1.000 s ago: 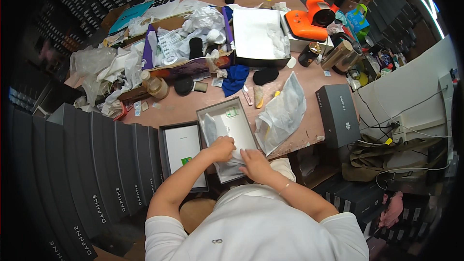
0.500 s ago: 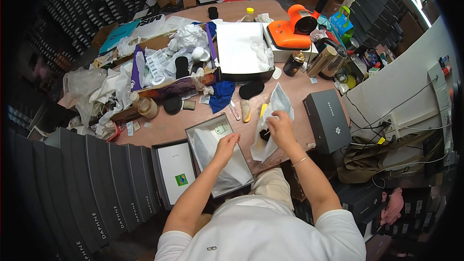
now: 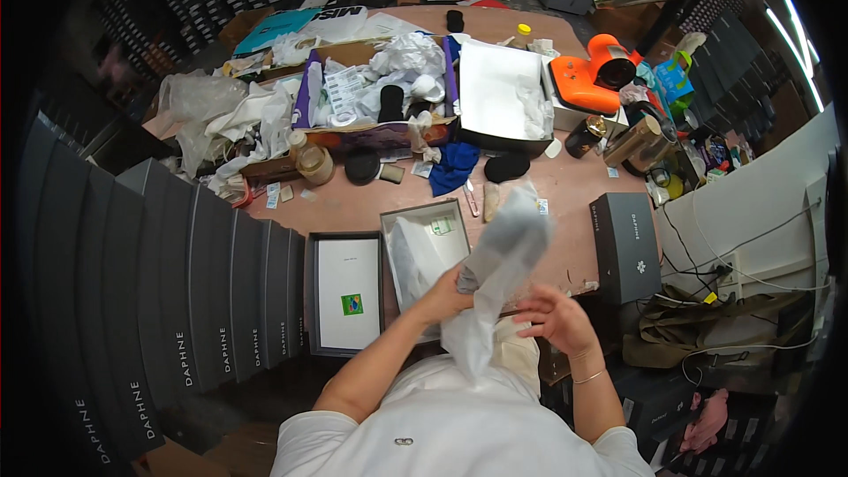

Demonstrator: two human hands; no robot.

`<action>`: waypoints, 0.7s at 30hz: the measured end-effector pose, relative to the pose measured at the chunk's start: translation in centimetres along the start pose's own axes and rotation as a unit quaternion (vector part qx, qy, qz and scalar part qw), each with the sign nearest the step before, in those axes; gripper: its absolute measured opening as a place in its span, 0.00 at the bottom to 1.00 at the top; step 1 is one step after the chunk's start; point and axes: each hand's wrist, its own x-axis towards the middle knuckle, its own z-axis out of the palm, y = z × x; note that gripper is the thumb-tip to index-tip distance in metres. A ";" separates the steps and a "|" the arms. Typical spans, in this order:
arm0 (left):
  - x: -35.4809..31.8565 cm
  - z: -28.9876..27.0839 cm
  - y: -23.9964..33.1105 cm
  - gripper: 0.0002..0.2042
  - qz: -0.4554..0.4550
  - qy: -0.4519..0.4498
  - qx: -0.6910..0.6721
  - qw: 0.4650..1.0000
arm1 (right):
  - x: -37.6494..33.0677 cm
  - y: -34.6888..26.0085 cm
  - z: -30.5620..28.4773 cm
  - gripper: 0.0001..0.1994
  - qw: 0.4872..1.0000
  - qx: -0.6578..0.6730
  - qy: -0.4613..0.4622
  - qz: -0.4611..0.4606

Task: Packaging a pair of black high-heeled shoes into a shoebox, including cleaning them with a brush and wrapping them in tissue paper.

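My left hand (image 3: 449, 296) is closed around a dark item wrapped in translucent white tissue paper (image 3: 508, 243), perhaps a shoe; its shape is blurred. The loose end of the tissue hangs down in front of my shirt. Beside it my right hand (image 3: 563, 322) is empty, fingers spread and slightly curled. Under and beyond my left hand lies an open grey shoe box (image 3: 463, 228) holding another tissue-wrapped item and a small green-printed slip. To its left is a dark-edged box part with a white inside (image 3: 348, 269), bearing a green sticker.
A shut dark grey shoe box (image 3: 627, 247) stands at the table's right. Behind are a purple carton (image 3: 451, 79) full of crumpled paper, a black box with white paper (image 3: 503, 93), an orange device (image 3: 587, 79) and a blue cloth (image 3: 453, 168). Stacked grey boxes (image 3: 208, 291) line the left.
The tissue-wrapped item has been lifted off the table into my left hand. My right hand has let go of the tissue and moved down toward me. The view has shifted.
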 end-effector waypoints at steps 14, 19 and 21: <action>-3.1 -1.5 -5.2 0.31 0.043 0.347 0.086 0.933 | 13.5 9.2 -0.3 0.33 0.634 -0.759 0.144 -0.016; -13.0 -7.8 -6.6 0.20 -0.097 0.459 0.439 0.766 | 10.8 7.0 0.7 0.26 0.671 -0.722 0.098 -0.139; -14.6 -9.2 -8.6 0.13 -0.220 0.287 0.468 0.807 | 10.6 6.0 1.6 0.25 0.728 -0.679 0.037 -0.087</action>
